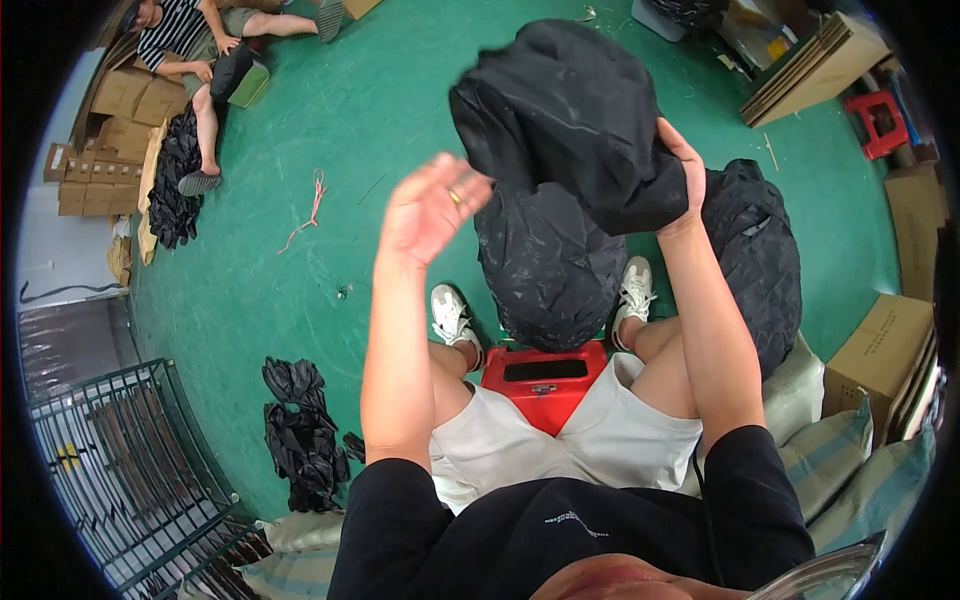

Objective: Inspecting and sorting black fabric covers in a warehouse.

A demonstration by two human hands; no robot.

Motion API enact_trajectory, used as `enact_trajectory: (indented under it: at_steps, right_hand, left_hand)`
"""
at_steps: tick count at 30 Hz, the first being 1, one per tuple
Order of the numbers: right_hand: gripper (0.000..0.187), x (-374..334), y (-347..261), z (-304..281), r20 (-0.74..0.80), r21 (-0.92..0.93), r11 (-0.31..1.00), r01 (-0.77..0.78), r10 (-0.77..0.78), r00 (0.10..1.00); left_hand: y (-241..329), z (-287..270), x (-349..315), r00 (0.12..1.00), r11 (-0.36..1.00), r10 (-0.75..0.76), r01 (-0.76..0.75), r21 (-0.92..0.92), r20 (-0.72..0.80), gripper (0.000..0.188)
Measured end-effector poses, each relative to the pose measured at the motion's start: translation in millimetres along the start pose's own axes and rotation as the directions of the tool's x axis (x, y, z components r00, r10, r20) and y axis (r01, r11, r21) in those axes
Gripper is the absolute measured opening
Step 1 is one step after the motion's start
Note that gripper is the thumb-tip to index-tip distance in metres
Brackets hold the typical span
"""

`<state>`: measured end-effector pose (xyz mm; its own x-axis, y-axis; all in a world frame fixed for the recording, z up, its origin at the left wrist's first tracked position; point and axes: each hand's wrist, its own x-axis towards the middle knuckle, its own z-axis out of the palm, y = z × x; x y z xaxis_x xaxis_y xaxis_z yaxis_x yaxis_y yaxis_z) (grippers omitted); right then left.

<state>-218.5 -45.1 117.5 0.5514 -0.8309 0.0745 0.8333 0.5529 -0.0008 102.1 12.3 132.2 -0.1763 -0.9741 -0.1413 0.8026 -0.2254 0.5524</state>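
A baggy piece of black cloth [560,110], rounded and bulging, is held up in front of me above the floor. My right hand [685,175] grips its right side, thumb up along the edge and the other fingers partly hidden under it. My left hand [432,208], slightly blurred and wearing a ring, is raised at the cloth's lower left. Its fingers are stretched out toward the cloth; whether they touch it I cannot tell. Directly below, a full black bag [550,270] stands between my feet, its top hidden by the held cloth.
A red plastic box-like piece [545,375] sits between my knees. Another large black bag [755,260] stands at the right. Crumpled black material [300,430] lies at lower left, near a metal rack [130,460]. A co-worker [190,50] sits far left beside cartons [115,170].
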Motion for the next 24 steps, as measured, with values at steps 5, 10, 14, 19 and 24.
enact_trajectory:
  at_steps: [5,10,14,19,24]
  right_hand:
    - [0.047,6.0,3.4,2.4,-0.077,-0.053,0.998,0.039,-0.043,0.996]
    - [0.044,-3.1,-7.3,19.6,-0.050,-0.178,0.983,-0.051,0.043,0.998]
    - [0.046,12.0,16.7,13.3,-0.206,-0.100,0.983,0.155,-0.173,0.963]
    - [0.032,7.0,10.6,18.4,-0.206,-0.247,0.959,0.139,-0.192,0.959]
    - [0.026,6.2,15.3,16.1,-0.144,-0.296,0.947,0.125,-0.173,0.974]
  left_hand:
    - [-14.7,16.2,6.6,0.982,0.969,0.069,-0.025,0.245,-0.174,0.035]
    - [9.6,39.4,8.3,0.985,0.992,0.117,-0.109,0.066,-0.128,0.066]
    - [-35.7,19.8,14.0,0.928,0.951,-0.262,0.294,0.092,-0.264,0.045]
    - [-26.8,22.1,4.9,0.982,0.990,0.126,-0.117,0.077,-0.140,0.033]
    - [-23.5,42.5,3.5,0.965,0.950,0.260,-0.258,0.178,0.012,0.051]
